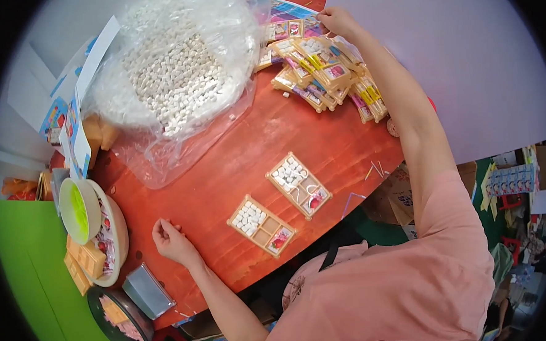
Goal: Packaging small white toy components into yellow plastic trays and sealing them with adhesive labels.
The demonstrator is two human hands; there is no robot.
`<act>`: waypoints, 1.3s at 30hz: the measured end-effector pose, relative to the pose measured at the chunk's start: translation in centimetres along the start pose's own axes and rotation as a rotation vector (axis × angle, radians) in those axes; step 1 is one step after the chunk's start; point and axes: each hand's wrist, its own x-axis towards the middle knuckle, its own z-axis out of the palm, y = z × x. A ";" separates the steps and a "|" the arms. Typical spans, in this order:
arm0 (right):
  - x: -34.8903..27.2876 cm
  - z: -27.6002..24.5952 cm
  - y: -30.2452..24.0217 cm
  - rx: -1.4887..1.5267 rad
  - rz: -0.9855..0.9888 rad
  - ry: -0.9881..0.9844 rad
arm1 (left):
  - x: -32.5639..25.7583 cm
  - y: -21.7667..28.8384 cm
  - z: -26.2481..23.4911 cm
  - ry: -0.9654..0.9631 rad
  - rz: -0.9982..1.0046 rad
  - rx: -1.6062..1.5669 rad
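My right hand point(341, 25) reaches to the far side of the table, its fingers pressed together beside a pile of filled toy trays point(323, 69); whatever they hold is hidden. Over the red table at the left, my left hand point(173, 242) is held with curled fingers, and I cannot make out anything in it. Two tan compartment trays lie in front of me. The nearer tray point(263, 236) has small white pieces in one section and a red-and-white packet in another. Beside it, the other tray point(291, 188) also holds white pieces, a white cord and a red packet.
A large plastic-lined heap of white pieces point(182, 82) fills the far left. Along the left edge stand a white bowl with yellow-green contents point(80, 208), a larger basin of packets point(121, 240), a grey box point(148, 292) and a black tub point(145, 338).
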 end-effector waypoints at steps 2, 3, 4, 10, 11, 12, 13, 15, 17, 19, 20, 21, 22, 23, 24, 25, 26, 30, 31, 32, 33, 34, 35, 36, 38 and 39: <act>3.9 0.8 1.7 0.049 0.071 0.044 | 0.2 -0.3 -0.1 0.010 0.003 -0.002; 5.6 1.0 2.5 0.090 0.140 0.083 | 0.3 -0.5 0.0 0.022 -0.001 -0.006; 7.0 2.4 2.5 0.103 0.137 0.072 | 0.5 -0.4 -0.6 0.034 0.006 0.005; 17.1 4.7 4.5 -0.613 -0.249 0.181 | 0.1 -0.4 1.1 0.054 -0.008 0.060; 17.6 6.7 3.0 -0.614 -0.230 0.110 | 0.4 -0.6 0.5 0.079 0.015 0.100; 17.9 8.6 1.7 -0.617 -0.212 0.039 | 0.4 -0.7 0.0 0.097 0.022 0.112; 18.2 10.2 0.4 -0.695 -0.226 -0.051 | 0.3 -0.3 -0.3 0.111 0.018 0.129; 20.0 11.7 -1.5 -0.659 -0.385 -0.070 | 0.4 -0.6 -0.1 0.108 0.025 0.125; 21.3 13.6 -2.9 -0.583 -0.685 -0.123 | 0.2 -0.7 0.1 0.115 0.028 0.136; 22.1 15.9 -4.2 -0.489 -0.980 -0.178 | 0.3 -0.6 0.0 0.140 0.027 0.175; 22.6 16.1 -4.2 -0.452 -1.120 -0.203 | 0.2 -0.6 0.3 0.132 0.023 0.171; 23.0 16.1 -4.0 -0.415 -1.257 -0.228 | 0.1 -0.7 0.8 0.123 0.019 0.178; 23.1 16.4 -4.1 -0.361 -1.398 -0.255 | 0.2 -0.7 0.9 0.122 0.019 0.193; 23.1 16.3 -4.0 -0.308 -1.535 -0.282 | 0.2 -0.9 1.1 0.117 0.016 0.194; 22.9 15.9 -3.5 -0.313 -1.529 -0.285 | 0.3 -1.2 1.4 0.114 0.027 0.208; 21.1 16.5 -4.4 -0.391 -1.371 -0.340 | 0.4 -1.2 0.5 0.132 0.041 0.245; 18.8 16.4 -5.7 -0.467 -1.215 -0.390 | 0.4 -1.0 -0.3 0.149 0.044 0.265; 15.8 13.3 -5.8 -0.746 -0.698 -0.500 | 0.5 -0.2 -0.9 0.165 0.066 0.276; 20.0 12.8 -0.7 -0.666 -0.590 -0.357 | 0.5 -0.7 1.0 0.119 0.078 0.247; 22.2 12.2 2.1 -0.569 -0.503 -0.224 | 0.5 -1.1 2.2 0.089 0.070 0.221; 21.8 13.2 1.7 -0.554 -0.508 -0.236 | 0.5 -1.2 1.7 0.103 0.059 0.234; 21.0 13.7 0.5 -0.516 -0.543 -0.224 | 0.5 -1.0 0.9 0.121 0.052 0.248; 20.2 13.7 -0.3 -0.486 -0.574 -0.203 | 0.5 -0.9 0.4 0.129 0.058 0.255; 19.1 14.0 -0.9 -0.477 -0.579 -0.203 | 0.5 -0.8 0.1 0.133 0.062 0.255; 17.2 14.2 -1.6 -0.422 -0.462 -0.115 | 0.6 -1.0 -0.3 0.132 0.071 0.249; 16.6 14.2 -2.2 -0.418 -0.463 -0.112 | 0.6 -1.2 -0.5 0.128 0.053 0.242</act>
